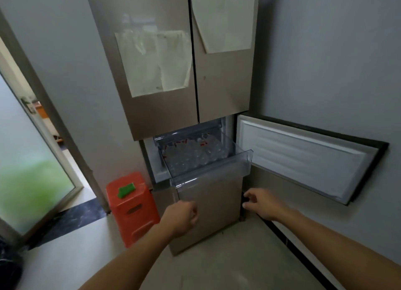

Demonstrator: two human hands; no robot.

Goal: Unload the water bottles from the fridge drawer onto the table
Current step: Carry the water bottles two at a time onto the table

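Note:
Several clear water bottles point(195, 154) with red caps lie side by side in a transparent fridge drawer point(217, 172). The drawer is pulled out from the fridge point(165, 107), and the compartment door point(303, 157) is swung wide to the right. My left hand point(183, 218) hovers below the drawer's front lip with its fingers curled into a fist, holding nothing. To the right, my right hand point(259, 203) floats below the drawer's corner, fingers loosely bent and empty. No table is in view.
An orange plastic stool point(132, 209) with a green object point(126, 190) on top stands left of the fridge. A frosted glass door point(26, 159) stands open at the far left. A grey wall point(336, 61) runs close along the right side.

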